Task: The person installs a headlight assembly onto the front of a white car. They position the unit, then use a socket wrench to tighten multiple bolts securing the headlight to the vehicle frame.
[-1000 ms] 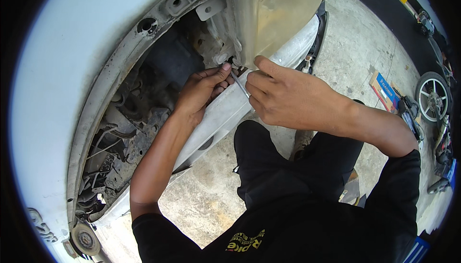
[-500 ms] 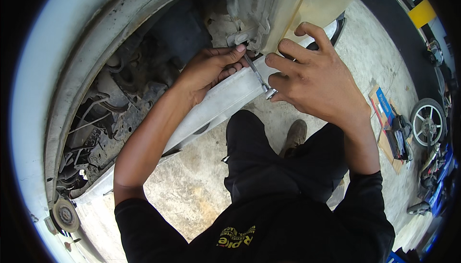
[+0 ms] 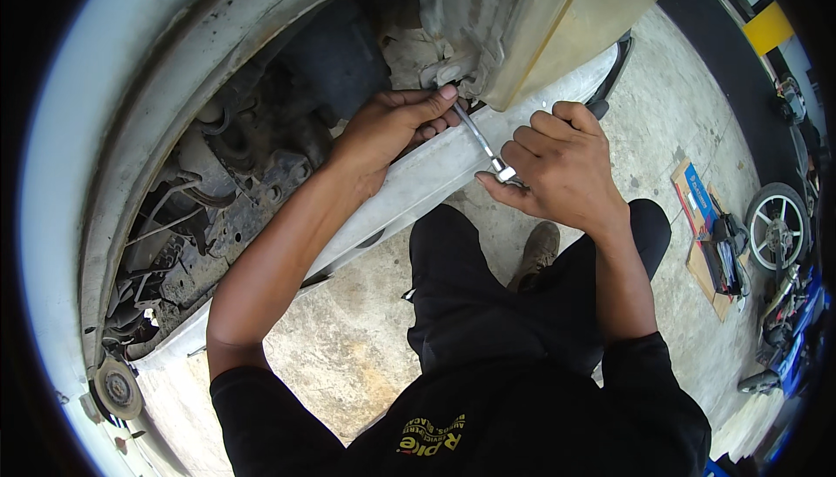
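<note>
A ratchet wrench with a long metal extension bar [image 3: 478,141] slants from beneath the headlight down toward me. My left hand [image 3: 402,124] pinches the bar's far end between thumb and fingers, close under a metal bracket [image 3: 450,70]. What the tip sits on is hidden behind those fingers. At the near end, my right hand [image 3: 562,163] is curled round the ratchet, whose shiny head [image 3: 505,174] shows beside the thumb. Most of its handle is out of sight in the palm. The yellowed headlight [image 3: 557,33] stands just beyond both hands.
A pale bumper [image 3: 427,168] runs diagonally below my hands. To the left lies the open engine bay [image 3: 209,185], framed by the light car body [image 3: 61,128]. On the concrete floor [image 3: 366,338] at right are a box with tools [image 3: 718,250] and a motorcycle wheel [image 3: 777,226].
My right hand has moved down and closed its spread fingers round the ratchet. The left hand still holds the bar near the bracket. My view has shifted slightly.
</note>
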Demonstrator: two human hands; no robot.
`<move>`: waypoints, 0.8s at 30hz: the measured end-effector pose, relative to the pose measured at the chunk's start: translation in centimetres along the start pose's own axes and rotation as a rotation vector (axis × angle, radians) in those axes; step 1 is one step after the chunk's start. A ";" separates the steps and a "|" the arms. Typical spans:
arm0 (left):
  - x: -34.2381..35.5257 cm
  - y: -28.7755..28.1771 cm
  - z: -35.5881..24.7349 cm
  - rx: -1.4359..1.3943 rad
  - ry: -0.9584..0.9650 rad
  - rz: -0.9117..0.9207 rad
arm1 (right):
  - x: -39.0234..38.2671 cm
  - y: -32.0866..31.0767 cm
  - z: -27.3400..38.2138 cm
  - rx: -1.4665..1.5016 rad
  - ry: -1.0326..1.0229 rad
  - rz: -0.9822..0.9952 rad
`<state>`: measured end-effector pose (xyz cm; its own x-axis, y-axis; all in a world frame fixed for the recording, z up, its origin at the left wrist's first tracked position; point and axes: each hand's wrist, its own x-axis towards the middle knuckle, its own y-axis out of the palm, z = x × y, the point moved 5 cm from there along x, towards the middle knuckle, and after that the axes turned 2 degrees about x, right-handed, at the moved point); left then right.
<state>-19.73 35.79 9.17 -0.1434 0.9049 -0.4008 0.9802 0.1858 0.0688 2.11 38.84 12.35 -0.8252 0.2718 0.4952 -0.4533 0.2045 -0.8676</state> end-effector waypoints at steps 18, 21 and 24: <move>-0.2 -0.2 0.0 -0.044 0.028 0.022 | 3.6 -4.7 4.6 -0.400 -0.471 0.274; -0.1 -0.3 -0.2 -0.006 0.033 0.019 | 3.7 -6.4 1.8 -0.346 -0.211 0.175; 0.0 0.1 0.0 -0.053 0.018 0.024 | 1.8 -5.4 -1.2 -0.219 -0.206 0.073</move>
<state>-19.68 35.81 9.19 -0.1231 0.9160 -0.3818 0.9747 0.1840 0.1270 3.49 39.33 17.98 -0.9138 0.1017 0.3933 -0.3257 0.3954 -0.8588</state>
